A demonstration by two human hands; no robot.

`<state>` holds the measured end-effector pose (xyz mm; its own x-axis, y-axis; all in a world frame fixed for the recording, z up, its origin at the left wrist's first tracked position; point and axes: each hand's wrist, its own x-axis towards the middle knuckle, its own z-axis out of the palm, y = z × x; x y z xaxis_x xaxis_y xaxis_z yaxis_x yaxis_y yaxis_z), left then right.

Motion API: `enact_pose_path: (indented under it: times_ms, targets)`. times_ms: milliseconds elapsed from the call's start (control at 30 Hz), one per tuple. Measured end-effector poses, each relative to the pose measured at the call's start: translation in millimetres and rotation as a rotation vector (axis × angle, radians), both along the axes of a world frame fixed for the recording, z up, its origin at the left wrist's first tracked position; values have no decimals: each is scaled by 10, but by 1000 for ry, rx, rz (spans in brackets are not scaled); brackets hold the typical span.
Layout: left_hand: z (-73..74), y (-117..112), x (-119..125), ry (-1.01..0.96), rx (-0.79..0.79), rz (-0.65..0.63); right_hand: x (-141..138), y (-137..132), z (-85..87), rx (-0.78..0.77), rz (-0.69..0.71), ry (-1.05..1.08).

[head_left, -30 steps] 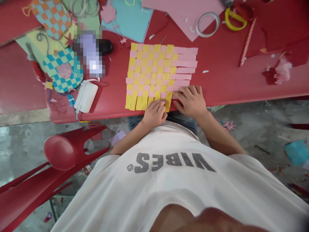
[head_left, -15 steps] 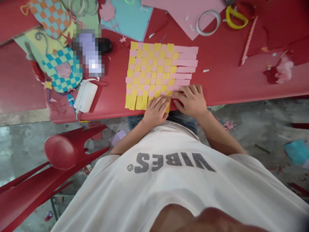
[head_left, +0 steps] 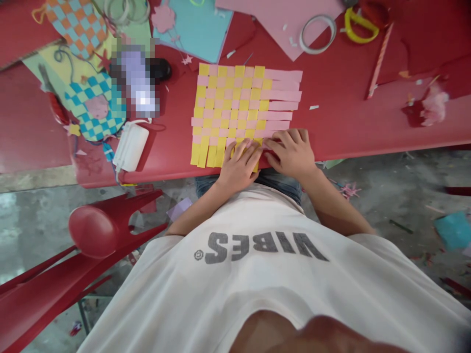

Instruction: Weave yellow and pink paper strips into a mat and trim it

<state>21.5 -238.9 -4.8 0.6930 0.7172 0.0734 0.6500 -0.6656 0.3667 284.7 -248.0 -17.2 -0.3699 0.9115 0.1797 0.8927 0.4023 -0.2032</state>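
Observation:
A mat woven from yellow and pink paper strips [head_left: 235,105] lies on the red table [head_left: 342,122] in front of me, with loose pink strip ends sticking out on its right side. My left hand [head_left: 239,166] lies with fingers stretched flat on the mat's near edge, pressing the yellow strip ends. Right beside it, my right hand [head_left: 292,154] has its fingers curled and pressed onto the lowest pink strip at the mat's near right corner. The fingertips of both hands almost meet.
Other woven paper pieces [head_left: 93,105] and a white box [head_left: 131,145] lie at the left. Blue paper [head_left: 195,24], pink paper [head_left: 279,19], a tape ring [head_left: 318,34] and yellow scissors [head_left: 360,27] lie at the back. A red chair [head_left: 91,230] stands at my left.
My left hand went from a curled grip on the yellow strip end to fingers spread flat and slid slightly up onto the mat. My right hand barely moved.

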Motion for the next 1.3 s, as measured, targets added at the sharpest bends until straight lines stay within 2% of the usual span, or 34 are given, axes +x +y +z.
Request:
enact_pose_path:
  times_ms: [267,433,567,700,800,933,1033,1100,1200,1300]
  targets:
    - [29,-32,62,63,2,30,-1,-13,-17,-36,-21,48]
    - [43,-12,138,94,40,21,16,10,30,-35,-44,200]
    - [136,-87,70,88,36,-9,-20,76,99,-80,107,300]
    - [277,-104,-236,-32,116,-53,-115,94,77,-134,235,236]
    - [325,156,-555,-130,156,2,-144,93,58,-119,237,206]
    - [337,918,-856,-46,52,21,-151,280,171,-137,232,244]
    - [307,1539,-849,13,20,47,-256,666,280,-119,140,264]
    - [234,1827,-748,64,-5,6,-386,966,282,-105,70,252]
    - [55,1989,-584,113,-42,-21,-582,1282,165,-153,55,217]
    - [-113,1936,-529,125,-44,-11,-658,1356,24,-177,59,183]
